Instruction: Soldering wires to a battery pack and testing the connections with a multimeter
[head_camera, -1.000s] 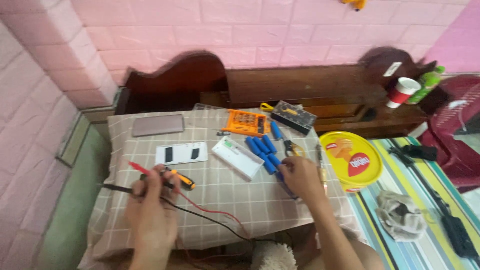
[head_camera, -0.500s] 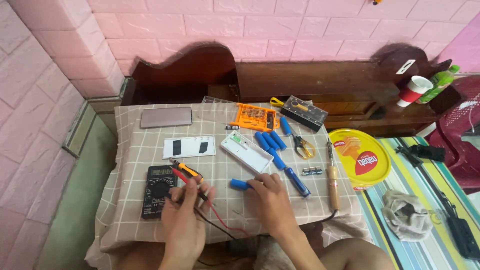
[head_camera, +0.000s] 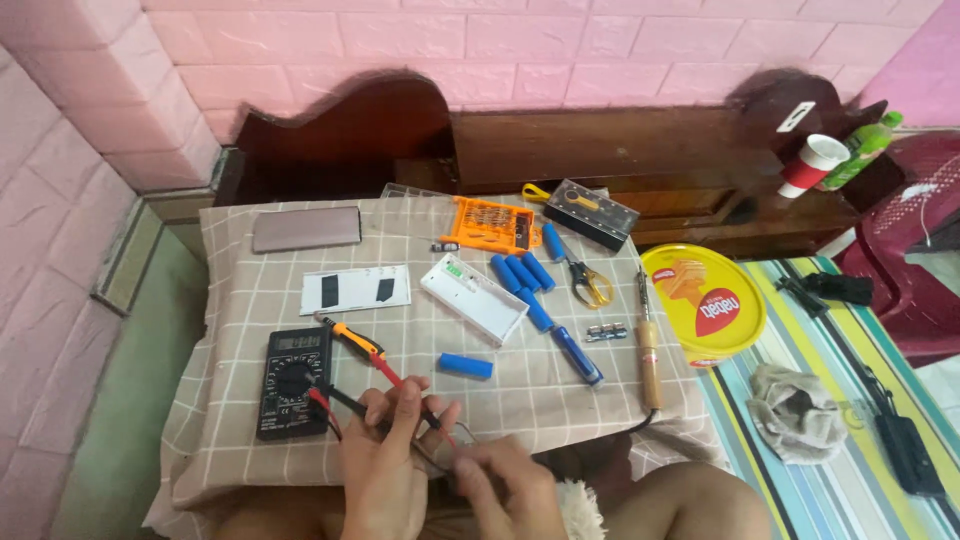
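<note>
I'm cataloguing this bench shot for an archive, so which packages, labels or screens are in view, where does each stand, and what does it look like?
Multimeter screen: small grey rectangle at the top of the black meter, front left of the cloth.
Round tin: right of the table, yellow lid with a red label patch.
Paper cup: far right on the wooden ledge, red with a white top.
Green bottle: beside the cup, lying tilted.
White card: left of centre, two black patches.

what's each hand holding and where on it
Left hand grips the red probe lead near its lower end; right hand pinches something at the wires, too blurred to identify.
</note>
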